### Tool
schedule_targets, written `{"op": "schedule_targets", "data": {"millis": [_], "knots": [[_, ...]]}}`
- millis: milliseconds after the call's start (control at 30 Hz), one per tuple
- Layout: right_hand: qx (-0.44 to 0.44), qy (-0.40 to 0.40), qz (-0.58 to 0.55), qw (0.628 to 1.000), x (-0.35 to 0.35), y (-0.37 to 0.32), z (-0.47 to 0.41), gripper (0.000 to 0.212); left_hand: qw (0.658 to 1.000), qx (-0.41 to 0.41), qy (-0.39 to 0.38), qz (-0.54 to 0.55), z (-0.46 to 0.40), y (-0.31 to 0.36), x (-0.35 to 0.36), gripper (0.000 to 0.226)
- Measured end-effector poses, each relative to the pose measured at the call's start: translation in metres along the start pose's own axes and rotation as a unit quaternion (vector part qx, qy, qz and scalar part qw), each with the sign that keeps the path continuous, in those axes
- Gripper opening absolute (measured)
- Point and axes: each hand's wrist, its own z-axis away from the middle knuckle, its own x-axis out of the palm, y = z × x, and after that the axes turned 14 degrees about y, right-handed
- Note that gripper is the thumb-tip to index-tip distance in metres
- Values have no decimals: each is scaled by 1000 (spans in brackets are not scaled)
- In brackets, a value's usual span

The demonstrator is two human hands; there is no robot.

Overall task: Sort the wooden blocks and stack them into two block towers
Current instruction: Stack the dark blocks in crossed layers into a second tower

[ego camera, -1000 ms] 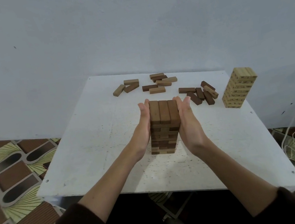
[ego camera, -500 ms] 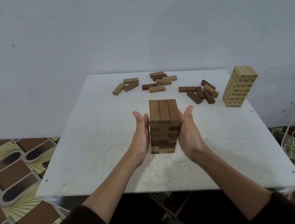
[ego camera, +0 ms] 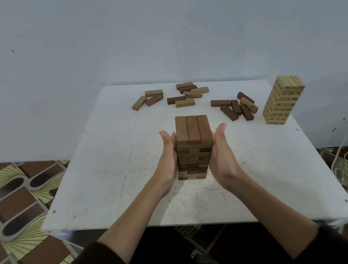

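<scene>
Head view: the brown block tower [ego camera: 194, 145] stands upright near the middle of the white bench [ego camera: 109, 166], three blocks laid side by side across its top. The left hand [ego camera: 167, 161] is flat against the tower's 9 o'clock side and the right hand [ego camera: 221, 153] against its 3 o'clock side. Fingers on both are straight and together, palms facing in, so they're pressing or steadying rather than gripping anything.

Toward 12 o'clock from the tower there's a scatter of loose blocks [ego camera: 183, 95], a mix of lighter and darker ones. At about 2 o'clock sits a second little pile of mostly dark blocks [ego camera: 236, 107]. Further out that way, near the bench's far right edge, the pale block tower [ego camera: 283, 99] stands well apart from the hands.

Patterned floor tiles [ego camera: 7, 207] show at 9 o'clock, white cords [ego camera: 345, 162] at 3.
</scene>
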Motion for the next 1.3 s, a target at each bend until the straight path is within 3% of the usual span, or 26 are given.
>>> {"op": "schedule_targets", "data": {"millis": [167, 267, 333, 433, 500, 600, 633, 733, 867, 1067, 1300], "knots": [[3, 8, 6, 1000, -1, 2, -1, 61, 1000, -5, 10, 9, -2, -2, 0, 78], [9, 9, 2, 1000, -3, 4, -4, 69, 999, -31, 16, 2, -7, -5, -5, 109], [20, 8, 2, 1000, -5, 5, -6, 88, 999, -43, 29, -5, -10, -7, -8, 120], [29, 22, 18, 999, -9, 5, -13, 97, 997, -42, 57, -15, -14, -7, -13, 104], [27, 49, 31, 998, -14, 6, -18, 87, 996, -38, 80, -23, -15, -5, -16, 90], [15, 96, 75, 993, -22, 7, -30, 58, 994, -34, 97, -41, -23, -6, -24, 105], [4, 113, 112, 987, -25, 7, -37, 52, 992, -31, 108, -51, -28, -7, -26, 99], [-49, 145, 236, 960, -34, 7, -66, 41, 984, -16, 155, -87, -47, -10, -33, 50], [-106, 156, 342, 921, -47, 6, -110, 44, 967, 0, 162, -198, -73, -6, -34, 49], [-151, 136, 507, 838, -61, 3, -169, 57, 947, 47, 172, -269, -109, -7, -37, 42], [-93, 68, 650, 751, -54, 17, -210, 65, 934, 77, 154, -313, -147, -8, -33, 35]]}}
